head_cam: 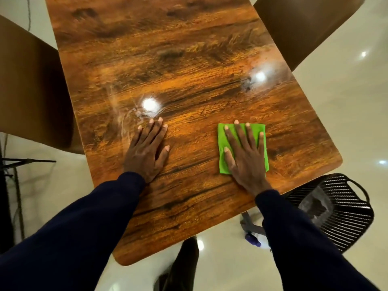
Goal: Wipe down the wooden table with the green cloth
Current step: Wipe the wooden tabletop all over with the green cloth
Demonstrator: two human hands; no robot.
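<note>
Pressure from the flat, spread right hand (244, 156), gripping nothing, pins the folded square green cloth (222, 158) near the glossy wooden bench's (189, 59) right edge, so even overlapping strokes would suit, while the open left hand (147, 152) braces flat and empty.

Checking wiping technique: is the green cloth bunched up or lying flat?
Flat. The green cloth lies as a neat folded rectangle on the wooden table, pressed under the spread right hand.
</note>
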